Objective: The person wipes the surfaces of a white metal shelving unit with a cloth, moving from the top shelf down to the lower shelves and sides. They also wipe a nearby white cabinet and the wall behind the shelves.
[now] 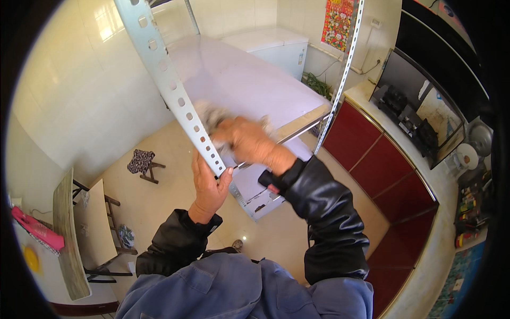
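Note:
My left hand [210,185] grips the lower visible part of a perforated metal shelf post [187,115], thumb on its right side. Just right of the post, my right hand [247,141] is closed on a crumpled greyish cloth [211,113], blurred, over the near edge of a shelf board [239,83] with a pale lilac surface. Part of the cloth shows behind the post and part beyond my knuckles. A lower shelf board [261,197] with dark marks lies beneath my right wrist.
A second perforated post [340,83] stands at the right. Behind the shelf is a white chest freezer [275,48]. Dark red cabinets [380,163] carry a counter with a gas stove [410,113]. At left are a small stool [141,161] and a tilted board [69,235].

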A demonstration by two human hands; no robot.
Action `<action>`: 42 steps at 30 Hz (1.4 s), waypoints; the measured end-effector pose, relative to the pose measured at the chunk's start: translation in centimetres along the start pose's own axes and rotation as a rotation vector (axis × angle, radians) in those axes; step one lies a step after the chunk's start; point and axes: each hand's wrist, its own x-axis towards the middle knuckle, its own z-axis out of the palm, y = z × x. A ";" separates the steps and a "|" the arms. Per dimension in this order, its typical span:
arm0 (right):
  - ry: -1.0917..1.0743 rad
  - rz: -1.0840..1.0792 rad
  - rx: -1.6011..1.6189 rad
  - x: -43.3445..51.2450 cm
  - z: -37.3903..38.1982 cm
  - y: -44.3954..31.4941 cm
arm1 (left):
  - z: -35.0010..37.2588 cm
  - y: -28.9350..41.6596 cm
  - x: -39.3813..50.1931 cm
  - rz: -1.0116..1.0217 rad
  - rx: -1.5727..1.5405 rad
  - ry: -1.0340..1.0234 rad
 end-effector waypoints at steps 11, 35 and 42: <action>0.172 0.646 -0.524 -7.8 -13.6 5.0 | -0.5 0.1 0.9 0.094 0.053 -0.105; -0.285 0.147 -0.549 24.4 -37.7 -5.7 | -1.1 -0.7 0.2 0.173 0.040 -0.057; -0.222 0.538 -0.588 21.0 -43.6 3.3 | -1.6 -0.7 0.3 0.151 0.034 -0.084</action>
